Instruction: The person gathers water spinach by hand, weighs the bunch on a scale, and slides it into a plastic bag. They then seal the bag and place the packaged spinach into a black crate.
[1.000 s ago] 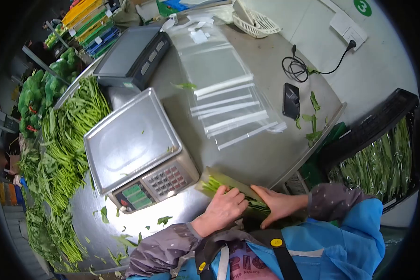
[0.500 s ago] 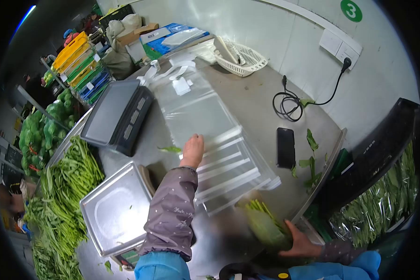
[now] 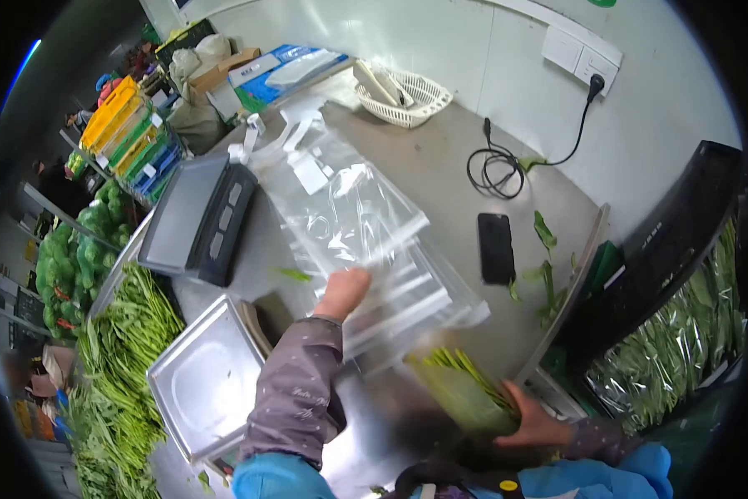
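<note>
Bunch [image 3: 467,397] of greens sits low and right of centre in my head view, by the near side of the bench [image 3: 428,170], its stem ends facing up and left. I see the right hand [image 3: 533,420] holding it at the lower right end, thumb and fingers spread wide around it. Across from it, the left hand [image 3: 346,293] reaches over the bags [image 3: 353,208] with its fingers curled in; blur covers the fingertips, so I cannot tell whether they pinch one. Those bags lie overlapped, the upper part wrinkled and glossy, with white strips across the nearer ends.

Just left of that hand I make out a loose leaf [image 3: 295,274]. The scale [image 3: 207,378] stands beside the left sleeve [image 3: 295,399], a dark machine [image 3: 192,218] behind it, and a heap of greens [image 3: 124,333] runs along the far left. Right of the bags I have a phone [image 3: 496,248] and a coiled cable [image 3: 497,170]; a white basket [image 3: 415,104] sits near the wall.
</note>
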Demonstrator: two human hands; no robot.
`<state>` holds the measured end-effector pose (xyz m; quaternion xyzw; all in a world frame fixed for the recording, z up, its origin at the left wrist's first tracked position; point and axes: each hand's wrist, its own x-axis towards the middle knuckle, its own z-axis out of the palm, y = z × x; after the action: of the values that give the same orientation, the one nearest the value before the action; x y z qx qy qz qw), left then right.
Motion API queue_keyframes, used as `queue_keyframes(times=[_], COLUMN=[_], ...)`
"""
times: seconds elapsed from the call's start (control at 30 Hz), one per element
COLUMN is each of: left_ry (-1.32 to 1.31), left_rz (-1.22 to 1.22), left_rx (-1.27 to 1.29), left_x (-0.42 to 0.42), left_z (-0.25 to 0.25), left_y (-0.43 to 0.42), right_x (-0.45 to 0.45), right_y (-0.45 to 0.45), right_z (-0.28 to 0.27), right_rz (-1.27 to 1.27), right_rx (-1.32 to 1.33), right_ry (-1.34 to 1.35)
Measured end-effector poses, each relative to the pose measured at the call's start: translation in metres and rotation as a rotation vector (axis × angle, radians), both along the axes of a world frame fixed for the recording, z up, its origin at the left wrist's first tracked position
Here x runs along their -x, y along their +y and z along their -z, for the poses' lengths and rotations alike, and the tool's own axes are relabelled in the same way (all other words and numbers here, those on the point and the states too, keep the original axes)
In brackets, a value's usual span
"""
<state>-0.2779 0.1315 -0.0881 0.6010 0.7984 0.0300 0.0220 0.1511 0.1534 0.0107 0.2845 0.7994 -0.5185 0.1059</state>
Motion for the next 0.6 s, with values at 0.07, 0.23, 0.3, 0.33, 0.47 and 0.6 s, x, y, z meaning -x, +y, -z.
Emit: queue_keyframes(times=[0.07,0.23,0.3,0.33,0.47,0.6], left_ry=[-0.02,-0.491,-0.366,-0.276,-0.227,-0.274], left_rz=[0.1,-0.194,-0.144,-0.071,0.358,0.26], left_rx=[0.042,-0.579,-0.601,-0.6,-0.657,-0.635], left_x=[-0.028,-0.071,-0.09,-0.102,-0.195,-0.213], left_z=[-0.014,-0.072,-0.093,-0.091,-0.1,-0.083], left_y=[-0.021,-0.054,-0.066,-0.069,-0.076,-0.135], right_x=[0.015,0.045,0.054,0.06,0.075,0.082], right_y=[0.002,-0.002,-0.001,-0.002,-0.014,-0.026], right_z=[-0.008,-0.014,-0.007,-0.007,0.012,0.021], right_rz=[-0.007,0.01,0.063,0.066,0.101,0.19], right_rx=[0.011,-0.054,-0.07,-0.07,0.007,0.182], right_ry=[0.175,0.231,0.246,0.253,0.261,0.33])
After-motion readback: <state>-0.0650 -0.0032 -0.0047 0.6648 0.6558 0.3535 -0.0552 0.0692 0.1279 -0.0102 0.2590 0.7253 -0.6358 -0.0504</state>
